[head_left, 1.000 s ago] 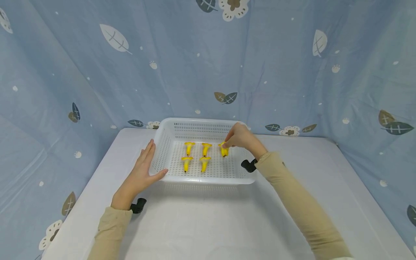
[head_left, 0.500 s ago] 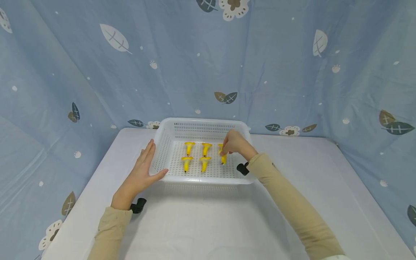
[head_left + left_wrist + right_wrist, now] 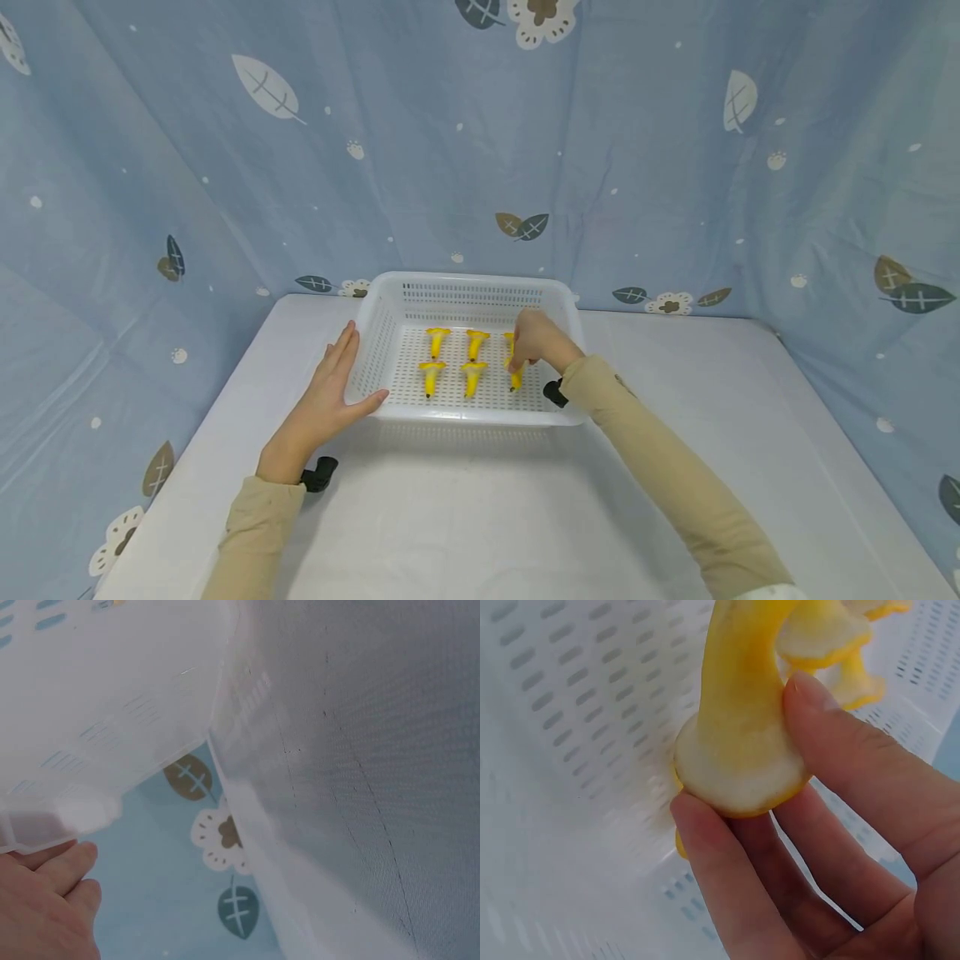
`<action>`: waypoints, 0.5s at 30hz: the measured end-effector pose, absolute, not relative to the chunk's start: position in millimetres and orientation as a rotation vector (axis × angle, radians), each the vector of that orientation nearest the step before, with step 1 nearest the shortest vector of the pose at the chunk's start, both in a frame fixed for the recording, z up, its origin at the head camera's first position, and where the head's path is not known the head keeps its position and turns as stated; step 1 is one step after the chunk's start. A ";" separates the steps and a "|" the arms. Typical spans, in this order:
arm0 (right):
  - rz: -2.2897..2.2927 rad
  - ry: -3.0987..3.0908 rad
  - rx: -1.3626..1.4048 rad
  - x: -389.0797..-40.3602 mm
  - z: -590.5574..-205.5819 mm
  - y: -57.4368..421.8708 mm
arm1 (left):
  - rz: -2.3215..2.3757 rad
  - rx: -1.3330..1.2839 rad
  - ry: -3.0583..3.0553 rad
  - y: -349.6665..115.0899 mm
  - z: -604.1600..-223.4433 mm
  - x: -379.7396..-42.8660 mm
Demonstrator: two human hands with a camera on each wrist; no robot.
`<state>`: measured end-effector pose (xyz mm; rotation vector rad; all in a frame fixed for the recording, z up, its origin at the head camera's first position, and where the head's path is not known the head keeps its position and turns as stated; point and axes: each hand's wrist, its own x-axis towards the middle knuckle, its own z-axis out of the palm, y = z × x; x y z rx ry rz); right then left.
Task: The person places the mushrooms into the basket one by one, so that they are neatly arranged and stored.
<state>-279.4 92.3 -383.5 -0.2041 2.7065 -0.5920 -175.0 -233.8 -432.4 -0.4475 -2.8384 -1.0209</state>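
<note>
My right hand (image 3: 542, 342) pinches a yellow mushroom (image 3: 742, 712) by its pale, flared cap, thumb on one side and fingers on the other. Its stem points toward the front of a white slotted plastic basket (image 3: 465, 415), low over the basket's floor. Just behind it, another yellow mushroom (image 3: 509, 337) is mostly hidden by the hand. To the left lie two rows of similar mushrooms, including a back mushroom (image 3: 476, 343) and a front mushroom (image 3: 472, 379). My left hand (image 3: 318, 412) rests against the basket's left side with straight fingers, its thumb at the front-left rim.
The basket stands toward the back of a table with a white cover (image 3: 465, 517). A blue curtain (image 3: 450, 150) with leaf and flower prints hangs behind it and along both sides. A black camera mount (image 3: 320, 475) sits at the left wrist.
My right hand has brought the mushroom toward the basket's front and lower, uncovering part of the mushroom behind it. The left hand and the basket stay in place.
</note>
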 end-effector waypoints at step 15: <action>-0.462 2.686 -0.176 -279.8 -394.0 79.7 | -1.022 -0.432 -2.849 -232.6 -429.4 -174.9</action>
